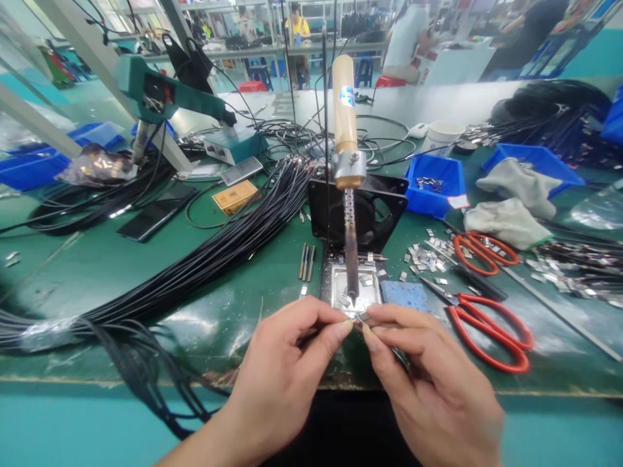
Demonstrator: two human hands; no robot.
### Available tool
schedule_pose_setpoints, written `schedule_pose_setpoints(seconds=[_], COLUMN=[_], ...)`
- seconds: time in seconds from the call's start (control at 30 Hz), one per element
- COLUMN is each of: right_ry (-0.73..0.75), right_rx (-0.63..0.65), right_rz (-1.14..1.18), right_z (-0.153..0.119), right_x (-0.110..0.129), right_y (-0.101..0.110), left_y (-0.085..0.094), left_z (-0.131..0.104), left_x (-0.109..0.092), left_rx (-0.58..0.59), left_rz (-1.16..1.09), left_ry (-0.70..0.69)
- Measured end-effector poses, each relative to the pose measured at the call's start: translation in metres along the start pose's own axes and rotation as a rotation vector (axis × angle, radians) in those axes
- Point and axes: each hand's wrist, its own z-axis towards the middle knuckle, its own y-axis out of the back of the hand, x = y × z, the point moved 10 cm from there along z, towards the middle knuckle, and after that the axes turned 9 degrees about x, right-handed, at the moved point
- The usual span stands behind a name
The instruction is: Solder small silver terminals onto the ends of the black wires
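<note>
Fingertips of left hand (287,363) and right hand (428,376) pinch together on a thin wire (357,319) under the soldering iron's (349,188) scorched metal tip; red-handled scissors (491,324) lie at three o'clock.

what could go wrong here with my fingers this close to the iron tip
1. Both the left hand and right hand pinch a tiny part right under the soldering iron tip; a small slip could likely burn a fingertip.
2. The bundle of black cables lies close beside the iron; a snag might pull it onto the tip.
3. The red scissors lie open near the right hand.
</note>
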Motion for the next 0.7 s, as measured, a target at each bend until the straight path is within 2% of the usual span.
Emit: schedule_pose_setpoints(seconds=[0.7], right_ry=[0.012], right_rx=[-0.018], right_rz=[-0.017], right_z=[0.0049], right_x=[0.0026], right_y=[-0.0003], left_y=[0.0026], left_z=[0.0026], left_x=[-0.0013], left_rx=[-0.001], left_rz=[-0.023], left_ry=[-0.010])
